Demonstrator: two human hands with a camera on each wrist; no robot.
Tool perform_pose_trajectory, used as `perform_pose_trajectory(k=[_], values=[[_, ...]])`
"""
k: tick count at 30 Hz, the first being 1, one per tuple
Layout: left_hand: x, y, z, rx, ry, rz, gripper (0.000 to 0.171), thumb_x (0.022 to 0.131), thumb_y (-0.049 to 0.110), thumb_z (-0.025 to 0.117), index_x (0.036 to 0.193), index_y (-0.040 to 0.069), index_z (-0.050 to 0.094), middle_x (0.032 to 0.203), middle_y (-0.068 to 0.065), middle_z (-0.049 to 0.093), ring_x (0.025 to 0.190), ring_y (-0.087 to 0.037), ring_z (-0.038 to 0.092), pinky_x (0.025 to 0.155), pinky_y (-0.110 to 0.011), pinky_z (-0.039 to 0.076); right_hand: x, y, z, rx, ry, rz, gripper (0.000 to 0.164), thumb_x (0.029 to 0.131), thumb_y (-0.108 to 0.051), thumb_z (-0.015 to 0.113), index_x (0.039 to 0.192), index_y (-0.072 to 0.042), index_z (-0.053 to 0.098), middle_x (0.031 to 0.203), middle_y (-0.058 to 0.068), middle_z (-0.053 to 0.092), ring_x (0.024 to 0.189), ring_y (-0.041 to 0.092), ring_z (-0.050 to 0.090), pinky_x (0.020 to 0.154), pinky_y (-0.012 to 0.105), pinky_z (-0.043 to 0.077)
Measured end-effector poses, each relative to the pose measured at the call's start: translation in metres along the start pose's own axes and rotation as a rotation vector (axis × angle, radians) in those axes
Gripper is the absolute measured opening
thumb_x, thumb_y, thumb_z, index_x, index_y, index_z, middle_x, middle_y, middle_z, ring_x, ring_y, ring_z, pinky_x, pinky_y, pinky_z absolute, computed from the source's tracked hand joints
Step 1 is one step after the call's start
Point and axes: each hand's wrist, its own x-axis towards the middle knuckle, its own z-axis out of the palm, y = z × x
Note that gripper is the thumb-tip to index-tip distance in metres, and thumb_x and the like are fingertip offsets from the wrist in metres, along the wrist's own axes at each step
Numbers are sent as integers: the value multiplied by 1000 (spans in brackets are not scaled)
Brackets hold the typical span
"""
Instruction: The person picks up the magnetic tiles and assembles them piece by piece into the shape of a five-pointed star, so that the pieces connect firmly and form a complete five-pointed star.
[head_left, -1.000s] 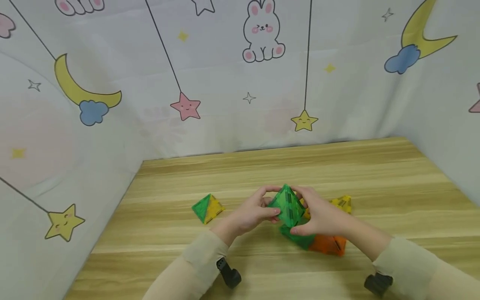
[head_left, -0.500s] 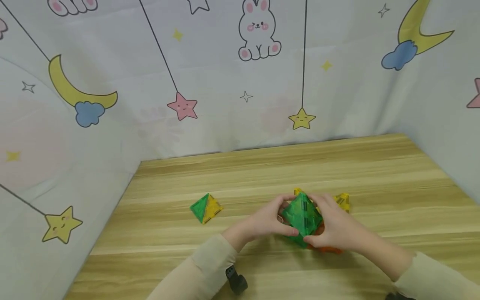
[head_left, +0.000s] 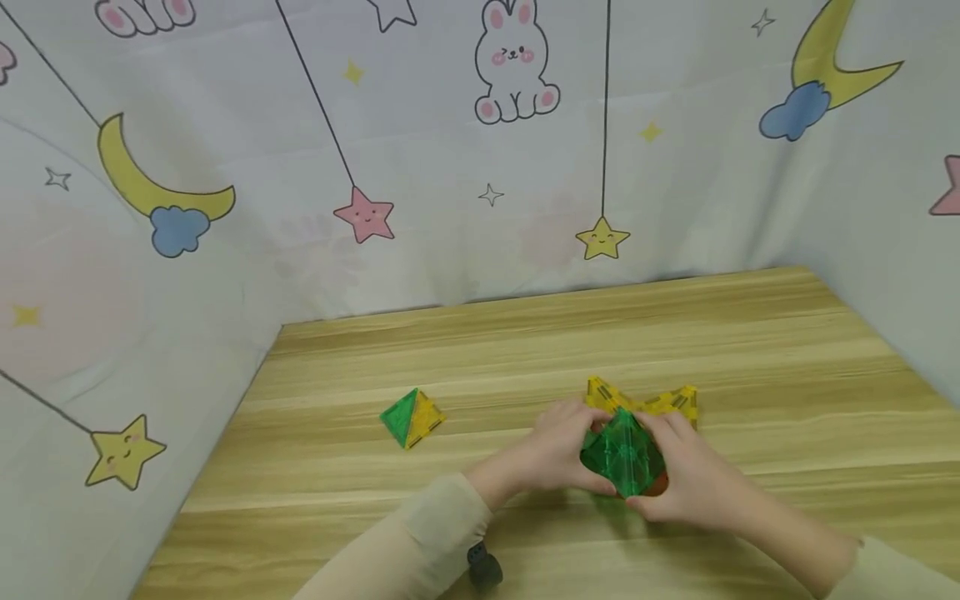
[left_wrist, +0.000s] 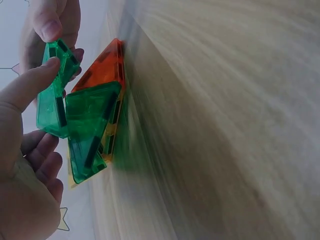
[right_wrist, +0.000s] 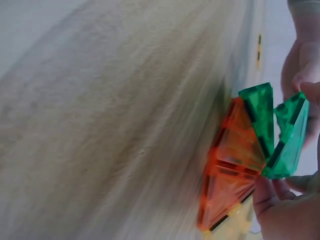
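Both hands hold a green magnetic-tile piece (head_left: 622,450), folded into a peaked shape, with thumbs on the near side. My left hand (head_left: 558,450) grips its left edge and my right hand (head_left: 693,475) its right edge. Under it in the head view lies a cluster of magnetic tiles, mostly covered by the piece and hands. The left wrist view shows the cluster's green tile (left_wrist: 90,107) and orange tile (left_wrist: 105,67), with the held piece tilted close beside them. From the right wrist, two orange triangles (right_wrist: 235,142) stand joined, the held piece's lower corner right at their edge.
Yellow tiles (head_left: 681,403) of the cluster stick up behind the hands. A separate green and yellow tile piece (head_left: 412,418) lies on the wooden table (head_left: 337,517) to the left. A printed white cloth (head_left: 420,275) hangs along the table's back.
Both hands have moved right and nearer the person with the green piece, bringing it down over the tile cluster. The green and yellow piece on the left stays put.
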Motion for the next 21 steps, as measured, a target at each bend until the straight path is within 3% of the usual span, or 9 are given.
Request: perform_pose_trajectory(k=[7, 21], values=[[2, 4, 5, 57, -23, 1, 78, 70, 51, 78, 133, 15, 47, 114, 7, 49, 105, -10, 39, 85, -31, 27, -7, 2, 3, -7, -14, 38, 95, 61, -40, 84, 131, 8, 40, 109, 17, 45, 89, 21, 48, 69, 40, 49], [1, 13, 7, 185, -75, 69, 78, 72, 61, 71, 132, 17, 49, 106, 12, 47, 97, -6, 35, 74, -23, 24, -22, 9, 4, -34, -31, 24, 95, 62, -45, 83, 130, 9, 42, 108, 10, 45, 87, 14, 47, 68, 32, 49]])
